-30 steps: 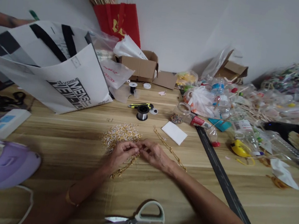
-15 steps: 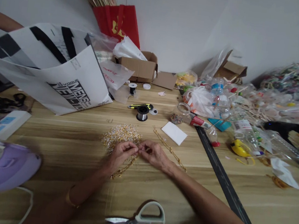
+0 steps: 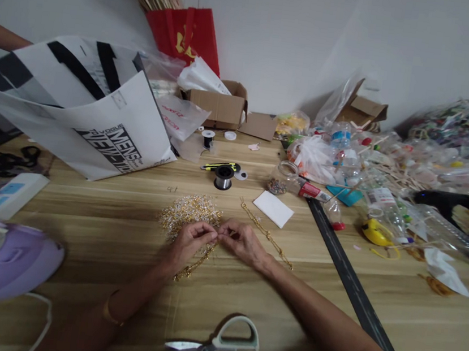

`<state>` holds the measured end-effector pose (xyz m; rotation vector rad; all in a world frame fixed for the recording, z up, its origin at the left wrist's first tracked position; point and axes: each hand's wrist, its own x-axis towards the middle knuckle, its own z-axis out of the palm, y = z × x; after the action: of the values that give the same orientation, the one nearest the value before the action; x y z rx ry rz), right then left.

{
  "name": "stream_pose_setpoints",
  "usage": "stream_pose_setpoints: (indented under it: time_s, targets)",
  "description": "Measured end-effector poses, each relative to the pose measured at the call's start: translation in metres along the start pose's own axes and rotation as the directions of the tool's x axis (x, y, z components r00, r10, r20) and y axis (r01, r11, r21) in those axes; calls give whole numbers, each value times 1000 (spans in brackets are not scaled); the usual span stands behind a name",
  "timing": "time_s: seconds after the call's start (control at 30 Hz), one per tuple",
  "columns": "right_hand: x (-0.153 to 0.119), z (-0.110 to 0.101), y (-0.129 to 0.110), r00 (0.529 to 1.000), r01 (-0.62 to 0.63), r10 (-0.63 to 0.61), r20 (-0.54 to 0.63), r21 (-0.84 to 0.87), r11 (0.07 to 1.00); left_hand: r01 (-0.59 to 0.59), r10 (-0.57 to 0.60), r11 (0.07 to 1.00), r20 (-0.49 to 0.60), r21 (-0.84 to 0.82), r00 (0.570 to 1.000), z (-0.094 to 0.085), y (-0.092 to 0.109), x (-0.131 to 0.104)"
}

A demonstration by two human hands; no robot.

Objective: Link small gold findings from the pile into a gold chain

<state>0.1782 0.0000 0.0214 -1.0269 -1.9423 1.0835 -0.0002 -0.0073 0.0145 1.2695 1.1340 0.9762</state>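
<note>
My left hand (image 3: 188, 243) and my right hand (image 3: 244, 243) meet above the table, thumbs and forefingers pinched, tips nearly touching. From under my left fingers a gold beaded strand (image 3: 192, 268) trails down to the tabletop. Whatever sits in my right fingertips is too small to make out. Just behind my left hand lies a loose heap of gold and silver beads (image 3: 189, 211), partly covered by it. A second gold strand (image 3: 268, 234) stretches along the table beyond my right wrist. Scissors (image 3: 213, 350) with pale handles lie near the front edge, blades slightly apart.
A wire spool (image 3: 223, 178), a yellow cutter (image 3: 214, 165), a white card (image 3: 273, 209) and a jar of beads (image 3: 282, 178) stand behind. At left are a large paper bag (image 3: 137, 129) and a purple iron (image 3: 22, 263). Plastic bottles (image 3: 380, 202) clutter the right; another person's arm (image 3: 2, 33) reaches in.
My hands stay pinched in almost the same place. At the far left, the other person's arm has shifted slightly behind the bag.
</note>
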Motion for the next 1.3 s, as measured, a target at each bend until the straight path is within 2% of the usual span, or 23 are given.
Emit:
stream_pose_setpoints:
  time_s: [0.13, 0.4, 0.6, 0.73, 0.87, 1.1, 1.3]
  targets:
    - [0, -2, -1, 999, -31, 30, 40, 22, 999, 1, -1, 1000, 7, 2, 1000, 0, -1, 0]
    - [-1, 0, 0, 986, -143, 124, 114, 181, 973, 7, -7, 1000, 11, -25, 1000, 1, 4, -3]
    - [1, -1, -6, 971, -228, 199, 131, 275, 934, -8, 9, 999, 24, -34, 1000, 2, 5, -3]
    - [2, -2, -7, 966, -247, 207, 157, 313, 917, -62, 63, 997, 14, -39, 998, 4, 2, -4]
    - [3, -3, -5, 962, -261, 214, 170, 342, 903, -135, 139, 988, -60, 75, 988, 8, 4, -9]
    - [3, -2, -4, 956, -281, 224, 187, 383, 880, -303, 358, 883, -96, 359, 929, 9, 6, -14]
    - [3, -1, -5, 954, -290, 234, 185, 386, 876, -365, 430, 839, -81, 403, 899, 8, 9, -13]
